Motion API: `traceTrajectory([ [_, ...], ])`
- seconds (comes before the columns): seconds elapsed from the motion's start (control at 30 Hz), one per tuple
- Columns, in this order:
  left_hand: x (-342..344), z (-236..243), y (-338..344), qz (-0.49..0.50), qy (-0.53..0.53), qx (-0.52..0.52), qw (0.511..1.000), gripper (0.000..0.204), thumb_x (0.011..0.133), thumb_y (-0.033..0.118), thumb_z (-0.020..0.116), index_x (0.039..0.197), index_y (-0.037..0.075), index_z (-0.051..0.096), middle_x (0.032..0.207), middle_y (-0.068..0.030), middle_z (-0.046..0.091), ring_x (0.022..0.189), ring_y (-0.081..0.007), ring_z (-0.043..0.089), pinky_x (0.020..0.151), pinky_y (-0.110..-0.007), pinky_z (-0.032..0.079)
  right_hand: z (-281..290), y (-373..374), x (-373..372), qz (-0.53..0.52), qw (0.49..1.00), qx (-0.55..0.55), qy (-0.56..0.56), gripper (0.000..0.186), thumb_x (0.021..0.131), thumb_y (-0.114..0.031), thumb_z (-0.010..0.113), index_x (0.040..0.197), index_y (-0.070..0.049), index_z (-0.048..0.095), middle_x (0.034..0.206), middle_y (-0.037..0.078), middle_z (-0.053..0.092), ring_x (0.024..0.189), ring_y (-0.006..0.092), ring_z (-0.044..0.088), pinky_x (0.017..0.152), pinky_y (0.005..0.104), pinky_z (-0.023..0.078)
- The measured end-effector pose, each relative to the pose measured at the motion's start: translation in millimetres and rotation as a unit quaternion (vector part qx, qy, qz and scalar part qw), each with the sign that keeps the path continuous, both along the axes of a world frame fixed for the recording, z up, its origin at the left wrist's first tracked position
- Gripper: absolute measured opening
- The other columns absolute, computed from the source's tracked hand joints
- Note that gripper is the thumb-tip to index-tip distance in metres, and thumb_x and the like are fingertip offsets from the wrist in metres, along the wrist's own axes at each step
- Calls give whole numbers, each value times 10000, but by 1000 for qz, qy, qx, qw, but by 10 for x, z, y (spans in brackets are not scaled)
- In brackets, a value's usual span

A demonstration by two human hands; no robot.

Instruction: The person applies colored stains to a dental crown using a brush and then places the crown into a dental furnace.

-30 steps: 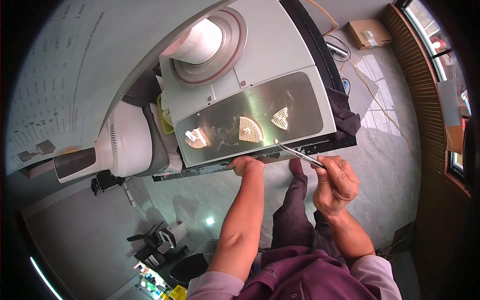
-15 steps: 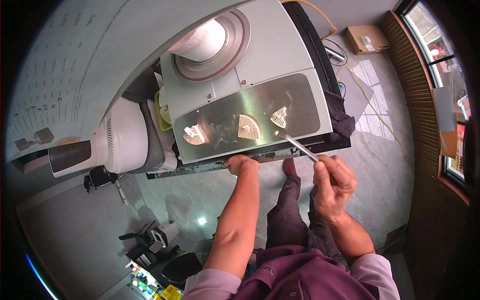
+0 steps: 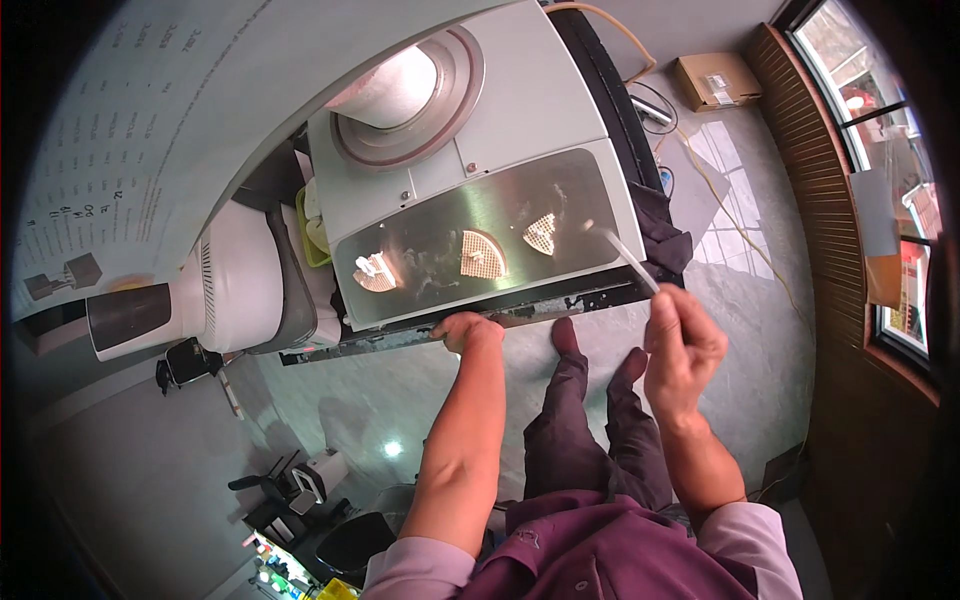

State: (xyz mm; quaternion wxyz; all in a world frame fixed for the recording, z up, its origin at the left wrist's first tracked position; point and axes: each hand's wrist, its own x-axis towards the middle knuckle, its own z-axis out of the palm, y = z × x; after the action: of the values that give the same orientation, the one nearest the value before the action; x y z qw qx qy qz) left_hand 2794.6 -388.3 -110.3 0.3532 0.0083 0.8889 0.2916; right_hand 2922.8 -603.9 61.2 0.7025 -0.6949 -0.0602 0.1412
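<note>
My right hand (image 3: pixel 685 345) is closed around a slim metal tool (image 3: pixel 632 262) with a small pale tip, its exact kind unclear. That tip hovers over or touches the right end of a shiny metal plate (image 3: pixel 430 240); I cannot tell which. Three pale, wedge-shaped gridded pieces lie on the plate: a left piece (image 3: pixel 377 280) with white bits on top, a middle piece (image 3: pixel 483 256) and a smaller right piece (image 3: pixel 540 236). My left hand (image 3: pixel 468 330) rests at the black front edge of the table, its fingers curled and partly hidden there.
The plate is the front of a white machine (image 3: pixel 540 90) with a round, glowing chamber (image 3: pixel 395 90). Left of it stand a yellow-green tray (image 3: pixel 312 235) and another white device (image 3: pixel 250 275). A cardboard box (image 3: pixel 717 80) and cables lie on the floor at the right.
My right hand and the slim tool have moved right and farther away, leaving the small right gridded piece. The view has shifted slightly; my left hand stays at the table edge.
</note>
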Motion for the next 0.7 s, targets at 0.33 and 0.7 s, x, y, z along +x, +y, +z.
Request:
traceTrajectory([
  [0.33, -20, -57, -3, 24, -25, 35, 999, 759, 1003, 596, 212, 1302, 23, 610, 1437, -119, 549, 1280, -377, 543, 1027, -527, 483, 27, -21, -30, 35, 998, 21, -42, 136, 950, -71, 664, 934, 54, 713, 656, -33, 543, 529, 35, 417, 480, 224, 289],
  [0.7, -37, -28, -17, 5, -18, 28, 999, 774, 1008, 590, 210, 1288, -12, 609, 1396, -152, 579, 1252, -381, 567, 1035, -520, 472, -1, -108, 158, -91, 986, 90, 108, 129, 920, -62, 687, 922, 65, 715, 613, -5, 503, 572, 65, 415, 520, 251, 289],
])
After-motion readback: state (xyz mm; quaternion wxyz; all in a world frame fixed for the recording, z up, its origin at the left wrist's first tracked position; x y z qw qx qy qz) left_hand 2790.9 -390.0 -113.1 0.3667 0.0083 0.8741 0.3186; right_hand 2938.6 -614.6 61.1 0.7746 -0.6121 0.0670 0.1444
